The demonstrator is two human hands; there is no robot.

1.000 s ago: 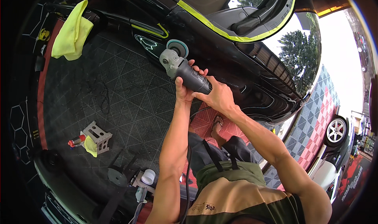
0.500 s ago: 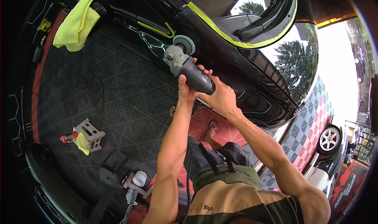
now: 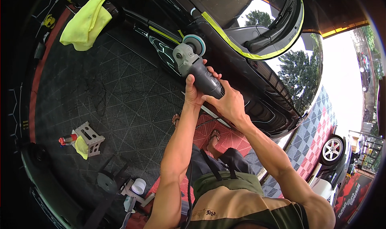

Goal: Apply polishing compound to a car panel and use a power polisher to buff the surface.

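Both of my hands hold a polisher [image 3: 205,79] with a dark body, a grey metal head and a round pad edged in light blue [image 3: 200,43]. My left hand [image 3: 194,91] cups the body from the left side, its thumb up and its fingertips showing on the far side. Around the rear end of the body closes my right hand [image 3: 232,103]. The pad sits against the glossy black car [image 3: 229,70], beside a strip of yellow-green masking tape [image 3: 164,34]. A power cord trails down by my left arm.
A yellow towel [image 3: 85,26] hangs on the car at upper left. On the dark tiled floor [image 3: 120,88] stand a grey step stool [image 3: 93,139] with a cloth and a red-capped bottle, and a stand holding a white tub [image 3: 138,186]. A wheel [image 3: 333,149] is at right.
The whole view has shifted slightly, and the polisher with both hands appears a little farther right. My grip on it stays the same, with the pad still near the tape strip.
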